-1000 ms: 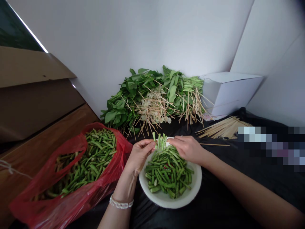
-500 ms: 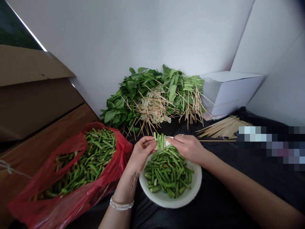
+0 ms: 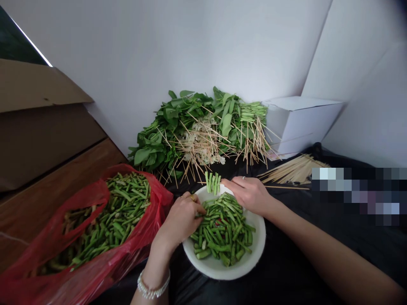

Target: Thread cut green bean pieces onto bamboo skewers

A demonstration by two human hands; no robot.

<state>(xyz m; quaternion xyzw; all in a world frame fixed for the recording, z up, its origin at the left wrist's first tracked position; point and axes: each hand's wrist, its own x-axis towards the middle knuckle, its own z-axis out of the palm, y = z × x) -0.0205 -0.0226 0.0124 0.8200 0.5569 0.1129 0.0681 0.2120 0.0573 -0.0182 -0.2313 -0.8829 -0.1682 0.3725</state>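
Note:
A white bowl (image 3: 222, 271) sits in front of me, heaped with cut green beans (image 3: 222, 231). My right hand (image 3: 249, 195) pinches a small upright bundle of bean pieces (image 3: 212, 183) above the far rim. My left hand (image 3: 179, 220) rests over the near-left rim, its fingers curled down onto the beans. Whether those fingers hold a piece is hidden. Left of the bowl, a red plastic bag (image 3: 90, 197) lies open, full of more cut beans (image 3: 110, 224). A beaded bracelet (image 3: 152, 288) circles my left wrist.
Behind the bowl, a heap of leafy greens (image 3: 193, 131) with scattered wooden skewers leans on the white wall. A white cardboard box (image 3: 302, 123) and a pile of skewers (image 3: 292, 169) lie right, on black plastic sheeting (image 3: 286, 241). A wooden board (image 3: 47, 186) runs along the left.
My left hand has let go of the upright bundle and dropped to the beans in the bowl. My right hand still pinches the bundle. The view has shifted slightly left.

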